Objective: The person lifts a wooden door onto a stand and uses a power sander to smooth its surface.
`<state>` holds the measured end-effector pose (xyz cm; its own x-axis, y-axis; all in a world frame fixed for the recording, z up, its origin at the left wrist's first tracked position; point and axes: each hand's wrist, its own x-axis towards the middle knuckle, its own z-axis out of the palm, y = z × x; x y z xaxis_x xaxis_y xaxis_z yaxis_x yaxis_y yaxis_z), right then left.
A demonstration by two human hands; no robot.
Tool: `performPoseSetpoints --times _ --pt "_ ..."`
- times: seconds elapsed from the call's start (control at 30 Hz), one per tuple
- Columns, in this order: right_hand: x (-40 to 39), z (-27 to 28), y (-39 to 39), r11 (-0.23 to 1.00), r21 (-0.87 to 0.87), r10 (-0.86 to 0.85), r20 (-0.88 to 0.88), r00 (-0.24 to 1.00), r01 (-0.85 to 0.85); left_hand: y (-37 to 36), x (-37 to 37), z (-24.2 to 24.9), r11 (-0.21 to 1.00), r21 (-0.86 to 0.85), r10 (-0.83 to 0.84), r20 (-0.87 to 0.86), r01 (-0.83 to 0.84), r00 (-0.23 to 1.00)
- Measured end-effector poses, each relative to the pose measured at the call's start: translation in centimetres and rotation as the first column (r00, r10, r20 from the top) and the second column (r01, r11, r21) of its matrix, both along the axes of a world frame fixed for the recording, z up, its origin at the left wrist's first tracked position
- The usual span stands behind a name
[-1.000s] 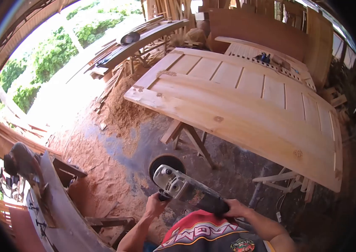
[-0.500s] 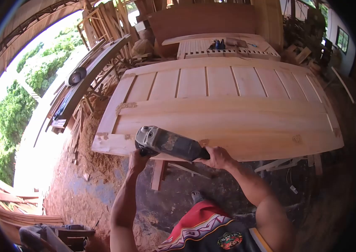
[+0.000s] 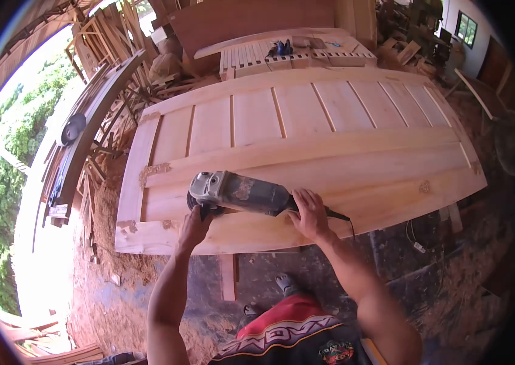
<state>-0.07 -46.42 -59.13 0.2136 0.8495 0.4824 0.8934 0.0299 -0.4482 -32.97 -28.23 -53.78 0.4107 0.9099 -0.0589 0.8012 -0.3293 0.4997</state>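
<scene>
A large power grinder (image 3: 245,193) with a grey metal head lies over the near part of a pale wooden panel (image 3: 330,159). My left hand (image 3: 195,226) is closed round the black side handle below the grinder's head. The rear handle is in my right hand (image 3: 311,214), and a black cord runs out to the right from it. The disc is mostly hidden by the grinder's head, so I cannot tell if it touches the wood. Upright grooves divide the panel's far half, and brown patches mark its left side and right end.
Behind the panel stands a slatted wooden piece (image 3: 294,59) with tools on it. Long boards with a round metal item (image 3: 74,129) are at the left. A fan (image 3: 511,143) is at the right. Sawdust and a wood offcut (image 3: 227,277) lie below the panel.
The view has shifted, and the panel shows lower and further left. The grinder, held in both my hands, now sits further in from the panel's near edge. Its cord has come into view.
</scene>
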Motion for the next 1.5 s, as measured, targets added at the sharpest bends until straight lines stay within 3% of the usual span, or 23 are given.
performPoseSetpoints --times 0.07,0.17,0.23,0.27,0.3,0.37,0.4,0.43,0.53,0.6,0.63,0.67,0.7,0.73,0.77,0.87,0.93,1.03,1.13,1.2,1.3,1.4,1.5 --pt "-3.8 1.4 -3.7 0.991 0.026 -0.137 0.130 0.982 0.134 -2.7 -1.5 -0.2 0.989 0.146 -0.059 0.194 0.031 0.979" --pt "-8.3 -3.2 -13.6 0.981 -0.061 0.177 -0.118 0.977 -0.185 -9.4 -6.9 -2.6 0.964 0.167 0.085 0.540 -0.205 0.837" --pt "-10.3 -13.5 -21.5 0.937 -0.342 -0.007 -0.239 0.971 -0.077 -14.9 -14.6 -9.9 0.916 0.286 0.132 0.445 -0.281 0.886" --pt "-11.0 -18.5 -25.2 0.758 -0.653 -0.275 -0.338 0.900 -0.014 -18.4 -17.4 -12.4 0.926 0.225 0.213 0.352 -0.304 0.911" --pt "-11.4 -29.7 -28.7 0.362 -0.932 -0.520 -0.224 0.824 -0.025 -21.6 -20.8 -15.8 0.960 0.067 0.254 0.205 -0.273 0.945" --pt "-15.2 -3.5 -26.8 0.635 -0.749 -0.694 -0.661 0.285 -0.188 -28.0 -28.1 -24.3 0.933 -0.355 -0.129 -0.484 -0.060 0.865" --pt "-16.2 -5.8 -25.0 0.576 -0.767 -0.716 -0.641 0.278 -0.283 -31.3 -31.1 -27.2 0.800 -0.591 -0.540 -0.632 0.105 0.556" --pt "-17.7 -8.6 -23.0 0.507 -0.776 -0.741 -0.615 0.269 -0.375 -33.9 -33.0 -28.8 0.642 -0.757 -0.709 -0.526 0.121 0.470" --pt "-20.1 -14.1 -20.3 0.219 -0.781 -0.827 -0.467 0.313 -0.585 -38.0 -33.4 -32.4 0.550 -0.769 -0.804 -0.383 0.325 0.454" --pt "-19.8 -14.1 -19.9 0.165 -0.872 -0.323 -0.489 0.810 -0.461 -37.9 -33.3 -34.6 0.552 -0.650 -0.833 -0.416 0.522 0.363" --pt "-19.6 -14.0 -19.2 0.173 -0.901 0.010 -0.403 0.915 -0.399 -36.5 -33.5 -35.9 0.638 -0.630 -0.761 -0.432 0.442 0.483" --pt "-18.8 -9.4 -18.0 0.264 -0.879 -0.179 -0.449 0.876 -0.397 -34.0 -33.4 -36.8 0.722 -0.680 -0.484 -0.371 0.123 0.792" --pt "-19.0 -3.9 -16.3 0.353 -0.855 -0.358 -0.498 0.790 -0.379 -32.1 -34.6 -36.4 0.782 -0.604 0.083 -0.140 -0.152 0.987" --pt "-15.6 -5.7 -15.7 0.666 -0.721 -0.208 -0.423 0.882 -0.189 -29.2 -35.2 -35.7 0.948 -0.308 0.040 -0.136 -0.081 0.990" --pt "-13.5 -2.5 -13.9 0.841 -0.540 -0.186 -0.242 0.952 0.027 -26.2 -33.5 -28.3 0.772 -0.474 0.518 0.081 -0.424 0.852" --pt "-7.0 4.2 -9.3 0.840 -0.284 -0.446 0.123 0.887 0.462 -17.5 -29.6 -14.7 0.801 -0.426 0.507 0.110 -0.421 0.855" --pt "-4.2 4.9 -6.3 0.935 0.178 -0.356 0.459 0.814 0.308 -13.3 -26.5 -7.5 0.885 -0.334 0.411 0.235 -0.324 0.881" --pt "1.4 1.5 -2.8 0.995 -0.009 -0.081 0.485 0.871 0.098 -9.1 -21.8 -2.5 0.956 -0.226 0.283 0.549 -0.186 0.787" --pt "2.5 1.1 1.2 0.866 -0.496 -0.114 -0.085 0.990 0.057 -4.3 -16.9 0.6 0.983 -0.010 0.163 0.490 -0.181 0.857" --pt "2.9 1.2 2.6 0.821 -0.570 -0.115 -0.127 0.985 0.022 -1.1 -13.2 0.3 0.978 0.165 0.056 0.389 -0.129 0.919" --pt "1.6 3.6 3.2 0.787 -0.616 -0.082 -0.148 0.986 -0.027 4.1 -8.3 -1.3 0.940 -0.255 -0.161 0.257 0.227 0.953" --pt "-1.2 6.8 2.3 0.789 -0.608 -0.069 -0.231 0.971 -0.089 5.7 -4.6 1.9 0.630 -0.727 -0.025 0.333 0.274 0.943" --pt "-4.7 7.7 -0.5 0.809 -0.542 -0.005 -0.393 0.920 -0.227 7.9 -4.1 -1.5 0.793 -0.562 -0.118 0.239 0.237 0.964"
